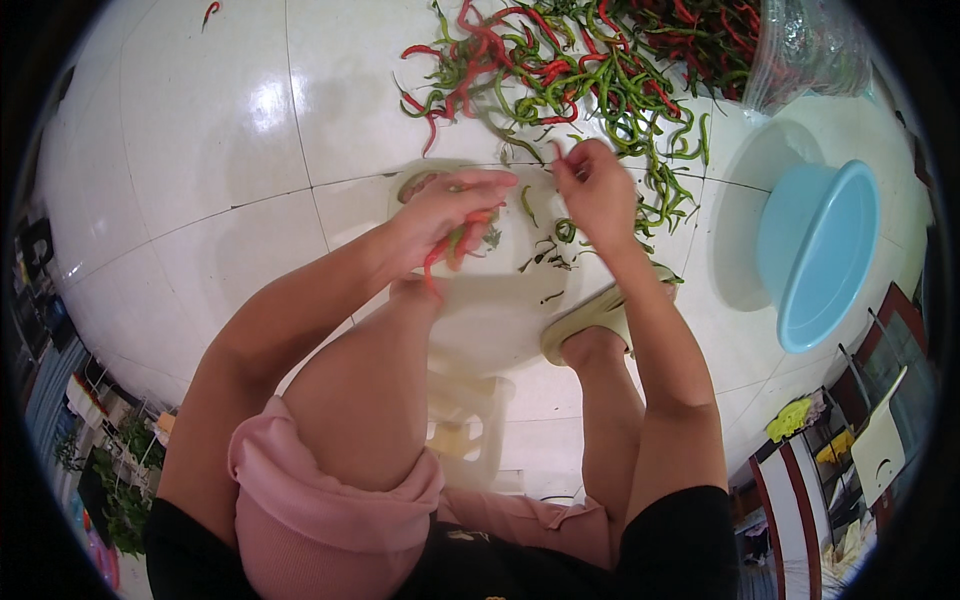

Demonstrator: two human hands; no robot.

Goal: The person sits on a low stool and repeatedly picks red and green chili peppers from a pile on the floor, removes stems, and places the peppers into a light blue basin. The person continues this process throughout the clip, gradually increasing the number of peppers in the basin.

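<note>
Several red and green chili peppers (455, 241) are in my left hand (457, 214), which is a little blurred. To its right, my right hand (596, 184) is closed, with a small reddish piece, apparently a chili pepper (556, 150), between thumb and fingers. A spread of long red and green chili peppers (555, 82) lies on the tiled floor just beyond both hands. Below my right hand, small dark stems (555, 259) are scattered near a curled green pepper (565, 229) and a short green one (529, 205).
A clear plastic bag (802, 56) with more peppers lies at the upper right. A light blue plastic basin (799, 247) stands on the right. One red pepper (211, 12) lies apart at upper left. A pale plastic stool (480, 420) is beneath me, and a green slipper (592, 326) is on my foot.
</note>
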